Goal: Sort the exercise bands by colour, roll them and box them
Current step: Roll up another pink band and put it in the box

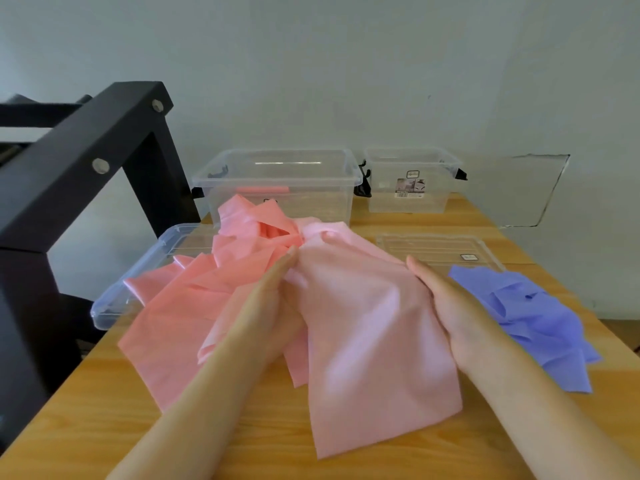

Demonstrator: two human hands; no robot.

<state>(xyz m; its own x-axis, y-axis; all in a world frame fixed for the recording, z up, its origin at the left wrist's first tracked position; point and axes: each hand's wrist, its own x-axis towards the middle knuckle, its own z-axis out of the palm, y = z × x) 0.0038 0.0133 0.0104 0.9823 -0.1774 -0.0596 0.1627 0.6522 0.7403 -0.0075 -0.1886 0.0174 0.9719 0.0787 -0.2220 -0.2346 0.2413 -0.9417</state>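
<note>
Two hands are working at the middle of a heap of exercise bands on the table [104, 420]. The left hand [266, 292] is lying with its fingers straight along the bunched inner fold of the pale pink band [374, 348], resting on top of the salmon band [173, 306]. The right hand [440, 299] is pressing flat, fingers stretched out, on the right edge of that same pink band. Neither hand is gripping anything that I can see.

The pale pink band is spreading from the centre of the table toward the near edge, and its far end is tangling with the salmon one just in front of the large clear box [277, 178]. A salmon roll [263, 190] is already sitting inside that box. The purple band [530, 320] is lying crumpled just beside the right hand, and the small clear box [408, 188] is standing at the back right.

By my reading, the sorting step is under way: the person is parting pink from salmon and smoothing the pink band flat. The next move is likely calling for drawing its far end free of the salmon folds, so both colours are not dragging together, then squaring the strip so it is rolling evenly.
</note>
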